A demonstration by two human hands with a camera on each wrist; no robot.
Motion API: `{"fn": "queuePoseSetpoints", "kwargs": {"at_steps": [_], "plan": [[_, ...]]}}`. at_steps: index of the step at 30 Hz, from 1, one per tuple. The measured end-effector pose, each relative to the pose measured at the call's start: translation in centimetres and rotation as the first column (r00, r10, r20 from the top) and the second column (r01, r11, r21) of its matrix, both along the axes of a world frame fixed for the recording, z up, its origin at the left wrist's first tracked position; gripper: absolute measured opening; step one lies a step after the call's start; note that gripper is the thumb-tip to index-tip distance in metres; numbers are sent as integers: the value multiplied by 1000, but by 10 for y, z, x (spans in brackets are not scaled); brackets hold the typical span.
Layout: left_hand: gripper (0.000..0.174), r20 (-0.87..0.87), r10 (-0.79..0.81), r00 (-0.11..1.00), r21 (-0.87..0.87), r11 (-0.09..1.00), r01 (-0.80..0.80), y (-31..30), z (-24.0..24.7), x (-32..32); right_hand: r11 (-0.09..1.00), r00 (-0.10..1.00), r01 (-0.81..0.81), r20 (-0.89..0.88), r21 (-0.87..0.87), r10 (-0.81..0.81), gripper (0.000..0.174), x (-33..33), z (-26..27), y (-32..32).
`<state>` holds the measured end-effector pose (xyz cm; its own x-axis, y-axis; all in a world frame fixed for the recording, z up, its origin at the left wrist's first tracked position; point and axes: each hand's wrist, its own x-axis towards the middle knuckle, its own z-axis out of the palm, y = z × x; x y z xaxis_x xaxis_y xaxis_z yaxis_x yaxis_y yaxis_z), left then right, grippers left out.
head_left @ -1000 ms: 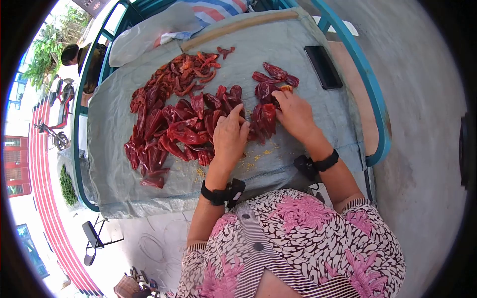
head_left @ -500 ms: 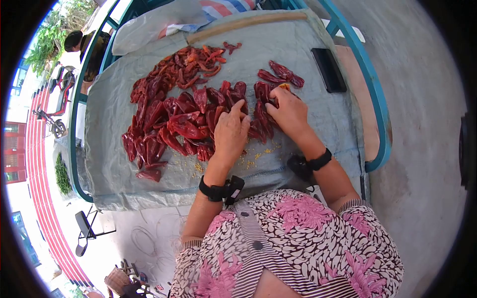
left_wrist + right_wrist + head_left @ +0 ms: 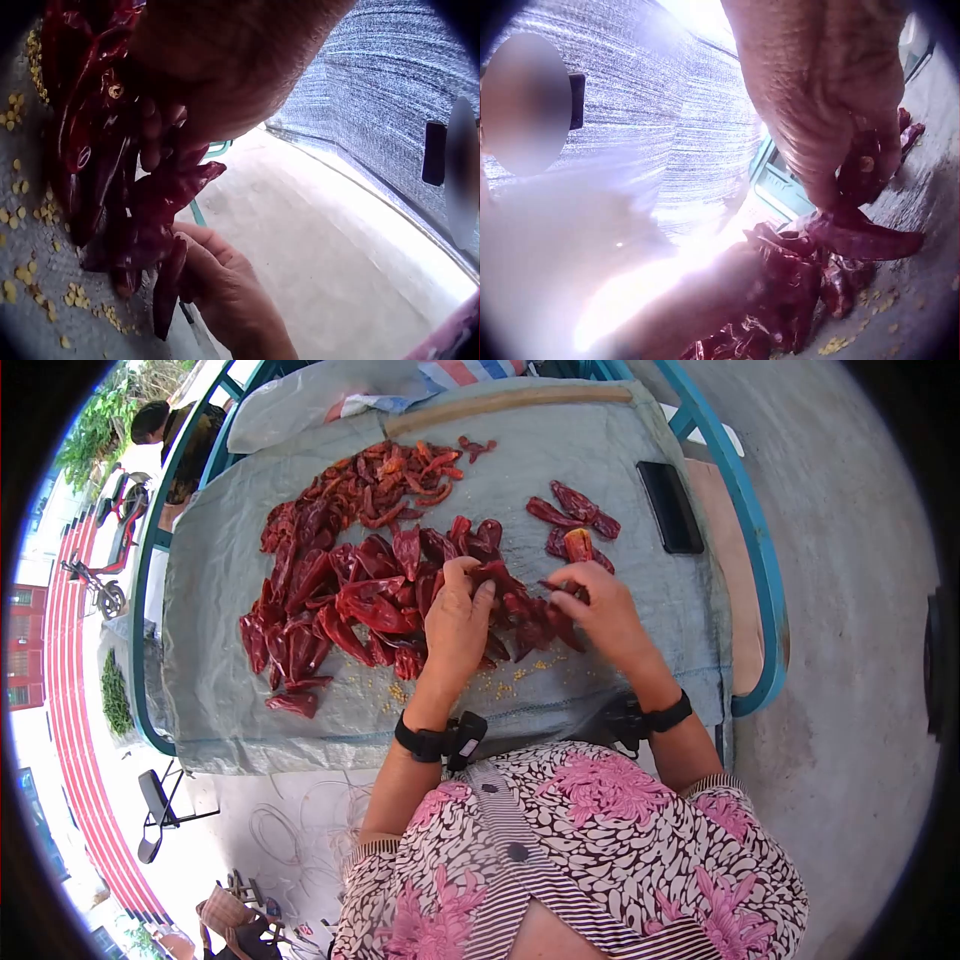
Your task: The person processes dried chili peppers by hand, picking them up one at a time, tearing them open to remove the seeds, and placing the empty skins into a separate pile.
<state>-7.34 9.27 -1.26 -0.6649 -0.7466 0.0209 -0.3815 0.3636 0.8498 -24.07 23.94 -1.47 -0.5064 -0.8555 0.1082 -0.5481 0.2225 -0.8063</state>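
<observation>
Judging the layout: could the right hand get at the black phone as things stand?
Probably yes. The black phone lies uncovered on the grey sheet just beyond the right hand, bare sheet between, though it pinches a chilli.

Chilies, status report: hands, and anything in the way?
Left hand grips chilies at the pile's edge. Right hand pinches one chili. Seeds scattered below, nothing blocking.

Dark red chillies (image 3: 350, 585), grey tarp (image 3: 600, 450), black phone (image 3: 670, 507), pink floral blouse (image 3: 600, 840)

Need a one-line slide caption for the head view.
Left hand and right hand grip dried dark-red chili peppers beside the pile on a grey woven tarp, yellow seeds scattered nearby.
</observation>
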Motion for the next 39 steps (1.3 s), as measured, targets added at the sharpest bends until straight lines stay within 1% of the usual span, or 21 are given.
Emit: {"fn": "queuePoseSetpoints", "kwargs": {"at_steps": [2,5,7,8,10,11,13,14,17,20,22,23,26,28,31,32,34,35,38,39], "plan": [[25,-14,-3,1000,43,999,3,-1,-3,1,994,994,107,-19,-23,-107,22,-4,-2,1],[25,-53,-32,998,61,998,35,-5,-18,1,993,998,54,-21,-100,-57,22,-2,-1,-4],[25,-55,-44,998,65,997,47,-5,-17,3,997,999,10,34,-75,-7,22,2,3,-8],[27,-85,-50,995,90,994,58,-5,-18,4,998,998,-14,61,-64,18,22,3,4,-9],[31,-145,-58,988,138,987,78,-8,-19,4,987,974,67,-206,-145,-97,26,-2,-5,-12],[31,-118,-42,992,119,991,56,-8,-18,5,976,930,97,-331,-195,-159,29,-5,-8,-14],[31,-67,-7,998,77,997,13,-8,-8,6,966,870,221,-421,-134,-257,35,-13,-8,-14],[33,-90,-14,996,55,998,19,-9,-9,6,952,830,285,-468,-109,-303,38,-17,-7,-15],[40,-138,-53,989,14,998,56,-7,-13,7,932,790,362,-542,33,-287,44,-29,-23,-16],[46,-143,-94,985,17,995,97,-5,-5,9,947,841,310,-490,87,-230,44,-35,-26,-15],[50,-154,-97,983,14,995,100,-4,-6,9,950,903,271,-382,157,-194,43,-35,-23,-15],[48,-159,-102,982,23,994,107,-5,-8,9,950,930,247,-324,192,-176,43,-34,-22,-15],[44,-185,-95,978,48,993,106,-7,-9,10,981,955,190,-242,45,-174,38,-23,-17,-14],[43,-211,-68,975,66,994,83,-4,-2,8,997,975,68,-209,-46,-76,34,-15,-6,-17],[43,-221,-33,975,234,968,86,0,9,8,984,984,-75,-174,-159,47,33,6,6,-20],[42,-256,-36,966,234,967,98,-1,1,7,974,982,-119,-166,-193,87,33,12,10,-21],[40,-325,-40,945,230,966,120,-4,-10,5,986,981,-167,-107,-14,165,33,18,20,-22],[34,-282,-45,958,154,984,92,-4,-14,9,978,977,-195,-73,74,200,33,19,23,-23],[29,-318,-22,948,229,968,99,-3,-15,8,975,978,-209,12,71,209,36,16,26,-19],[28,-315,-12,949,232,969,90,-3,-17,9,987,988,-150,-18,51,151,36,13,25,-19]]}}
